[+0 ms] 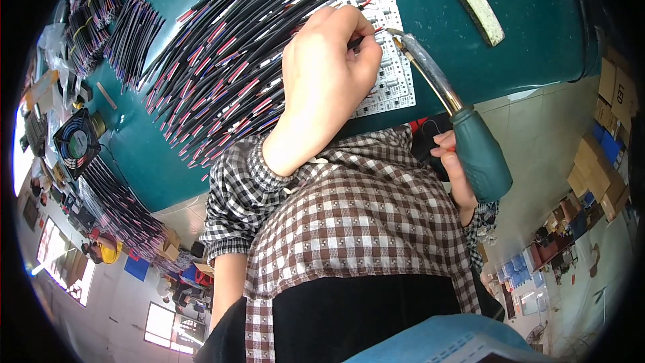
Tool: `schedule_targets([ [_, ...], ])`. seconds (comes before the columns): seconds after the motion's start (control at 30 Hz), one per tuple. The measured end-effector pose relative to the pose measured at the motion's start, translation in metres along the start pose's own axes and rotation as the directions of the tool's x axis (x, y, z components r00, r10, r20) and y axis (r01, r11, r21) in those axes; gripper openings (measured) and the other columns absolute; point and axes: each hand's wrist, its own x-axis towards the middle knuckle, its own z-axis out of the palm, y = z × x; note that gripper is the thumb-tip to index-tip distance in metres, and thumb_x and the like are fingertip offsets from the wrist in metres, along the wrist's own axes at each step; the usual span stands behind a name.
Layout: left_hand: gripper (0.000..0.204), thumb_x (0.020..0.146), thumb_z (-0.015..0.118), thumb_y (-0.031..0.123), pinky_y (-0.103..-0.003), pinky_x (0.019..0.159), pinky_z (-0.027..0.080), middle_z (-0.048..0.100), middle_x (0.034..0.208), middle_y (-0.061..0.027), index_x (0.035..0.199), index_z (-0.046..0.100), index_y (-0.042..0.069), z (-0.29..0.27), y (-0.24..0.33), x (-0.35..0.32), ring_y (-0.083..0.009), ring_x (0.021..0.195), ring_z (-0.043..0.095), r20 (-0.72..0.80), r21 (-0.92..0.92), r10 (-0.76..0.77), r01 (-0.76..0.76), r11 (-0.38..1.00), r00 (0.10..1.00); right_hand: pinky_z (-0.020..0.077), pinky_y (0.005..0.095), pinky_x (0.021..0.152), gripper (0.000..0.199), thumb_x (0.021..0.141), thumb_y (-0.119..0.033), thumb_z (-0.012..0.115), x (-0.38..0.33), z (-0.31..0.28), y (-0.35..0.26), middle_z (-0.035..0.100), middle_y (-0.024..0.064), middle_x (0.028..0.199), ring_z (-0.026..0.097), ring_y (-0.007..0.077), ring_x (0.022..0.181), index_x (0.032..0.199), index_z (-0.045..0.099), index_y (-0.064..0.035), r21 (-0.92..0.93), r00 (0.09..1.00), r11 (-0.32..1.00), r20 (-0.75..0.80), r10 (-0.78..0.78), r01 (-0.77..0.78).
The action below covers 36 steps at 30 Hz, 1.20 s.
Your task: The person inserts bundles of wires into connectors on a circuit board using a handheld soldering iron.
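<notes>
My left hand (329,70) is closed in a pinch over a white circuit board panel (402,87). Between its thumb and fingers is a black cable, whose red wire end points right. A soldering iron (480,151) with a green handle is in my right hand (457,171), partly hidden behind that handle. The iron's tip comes close to the red wire end over the board; whether they touch I cannot tell. Many black cables (228,60) with red, white and blue wire ends fan out to the left, several of them reaching the board.
The green table (524,54) carries a curved pale strip (474,0) at the far right. On the left are a black fan (76,141) and tied cable bundles (131,37). More cables (121,212) lie behind the fan. Cardboard boxes (598,168) stand on the floor at right.
</notes>
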Motion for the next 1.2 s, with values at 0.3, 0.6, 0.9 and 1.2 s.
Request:
schedule_targets([
  [0.3, 0.007, 0.075, 0.069, 0.006, -0.038, 0.057, 0.048, 0.059, 0.072, -0.0084, 0.079, 0.063, 0.005, 0.001, 0.000, 0.000, -0.0260, 0.060, 0.060, -0.001, 0.006, 0.008, -0.008, 1.000, 1.000, 0.0554, 0.0343, 0.075, 0.037, 0.072, -0.012, 0.084, -0.001, -0.012, 0.002, 0.072, 0.0126, 0.092, 0.068, 0.0262, 0.082, 0.103, 0.070, 0.0009, -0.296, 0.985, 0.945, 0.140, -0.103, 0.141],
  [0.6, 0.008, 0.079, 0.069, 0.007, -0.027, 0.062, 0.050, 0.066, 0.076, -0.0068, 0.086, 0.068, 0.002, -0.003, 0.001, 0.000, -0.0134, 0.064, 0.062, 0.044, 0.059, -0.027, 0.024, 0.998, 0.999, 0.0593, 0.0331, 0.077, 0.054, 0.078, -0.014, 0.084, 0.004, 0.002, -0.011, 0.069, 0.0202, 0.109, 0.070, 0.0245, 0.097, 0.120, 0.059, 0.0098, 0.041, 1.000, 0.999, 0.027, 0.008, -0.009],
  [0.9, 0.008, 0.077, 0.070, 0.007, -0.031, 0.058, 0.050, 0.063, 0.075, -0.0068, 0.082, 0.065, 0.004, 0.002, 0.001, -0.003, -0.0185, 0.061, 0.061, 0.002, 0.030, -0.028, 0.028, 0.999, 1.000, 0.0607, 0.0330, 0.079, 0.061, 0.079, -0.009, 0.082, 0.009, -0.026, 0.007, 0.069, 0.0215, 0.105, 0.070, 0.0249, 0.098, 0.126, 0.051, 0.0136, -0.162, 0.930, 0.947, 0.294, -0.222, 0.278],
  [1.2, 0.010, 0.076, 0.070, 0.006, -0.035, 0.055, 0.050, 0.061, 0.076, -0.0078, 0.081, 0.062, 0.005, 0.006, 0.002, -0.003, -0.0227, 0.057, 0.061, -0.038, 0.002, -0.009, 0.009, 1.000, 0.999, 0.0612, 0.0321, 0.077, 0.060, 0.075, 0.000, 0.081, 0.004, -0.001, -0.010, 0.069, 0.0227, 0.102, 0.071, 0.0252, 0.093, 0.126, 0.052, 0.0132, 0.076, 1.000, 0.997, 0.025, 0.018, -0.020],
])
